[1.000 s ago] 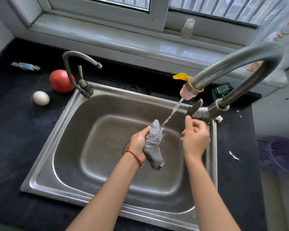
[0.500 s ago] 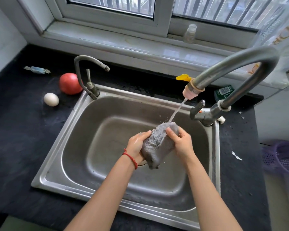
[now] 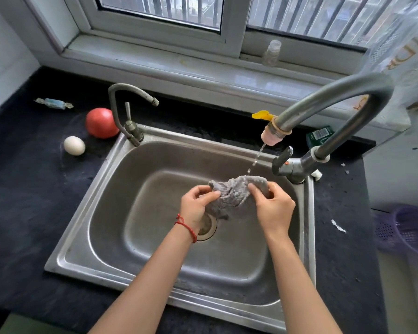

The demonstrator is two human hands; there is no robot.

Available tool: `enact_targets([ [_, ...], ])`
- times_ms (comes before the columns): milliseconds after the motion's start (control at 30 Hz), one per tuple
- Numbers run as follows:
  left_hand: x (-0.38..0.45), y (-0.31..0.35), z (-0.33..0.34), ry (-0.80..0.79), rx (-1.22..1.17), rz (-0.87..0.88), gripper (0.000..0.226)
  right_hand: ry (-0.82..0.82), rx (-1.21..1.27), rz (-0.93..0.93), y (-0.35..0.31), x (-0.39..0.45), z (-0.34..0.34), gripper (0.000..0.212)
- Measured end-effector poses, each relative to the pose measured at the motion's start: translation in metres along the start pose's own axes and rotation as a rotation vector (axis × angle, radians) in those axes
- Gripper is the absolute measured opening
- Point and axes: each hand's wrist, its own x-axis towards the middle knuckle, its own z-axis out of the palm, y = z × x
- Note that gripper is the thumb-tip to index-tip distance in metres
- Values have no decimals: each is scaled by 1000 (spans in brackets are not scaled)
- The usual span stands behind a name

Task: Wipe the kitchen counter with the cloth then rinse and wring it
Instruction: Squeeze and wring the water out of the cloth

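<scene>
Sink (image 3: 87,227) takes up most of the view, with the tap (image 3: 333,102) down to a thin trickle. Cloth (image 3: 237,192) sits right under it, over the drain. Left hand (image 3: 196,206) and right hand (image 3: 273,208) are both clamped on its ends. Looks soft, soaked, heavy-ish, so grab the ends and twist. Its underside and the far fingers are hidden.

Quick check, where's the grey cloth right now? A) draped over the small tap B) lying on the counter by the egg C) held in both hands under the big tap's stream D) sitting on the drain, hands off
C: the left hand and right hand both grip the grey cloth over the sink, with a thin stream from the big tap landing on it.
</scene>
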Motion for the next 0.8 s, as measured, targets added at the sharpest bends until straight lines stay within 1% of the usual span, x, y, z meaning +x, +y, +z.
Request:
enact_targets([
  [67, -3, 4, 1, 52, 153, 206, 29, 63, -22, 74, -2, -3, 1, 40],
  [133, -8, 7, 4, 91, 261, 368, 29, 91, -16, 155, -7, -6, 3, 39],
  [200, -12, 7, 6, 147, 357, 472, 23, 116, -3, 198, -11, -7, 4, 37],
  [267, -15, 7, 6, 188, 395, 519, 17, 126, 12, 231, -15, -8, 5, 39],
  [333, -18, 8, 9, 208, 418, 531, 12, 120, 40, 275, -17, -9, 7, 38],
  [400, -22, 9, 15, 210, 450, 520, 12, 64, 119, 304, -21, -13, 13, 32],
  [500, -32, 4, 27, 153, 526, 496, 16, -135, 299, 379, -31, -18, 22, 23],
  [567, -38, 1, 28, 73, 557, 482, 23, -238, 403, 445, -33, -18, 25, 19],
  [633, -38, -2, 23, -19, 545, 451, 31, -231, 442, 437, -30, -14, 23, 9],
  [700, -37, 4, 16, -101, 372, 318, 36, -185, 495, 409, -27, -10, 17, 11],
  [733, -36, 7, 13, -94, 287, 288, 40, -180, 513, 381, -27, -9, 14, 14],
  [767, -35, 12, 10, -46, 251, 315, 40, -190, 521, 346, -26, -8, 11, 15],
  [800, -32, 15, 7, 32, 286, 400, 33, -213, 527, 310, -27, -7, 8, 15],
])
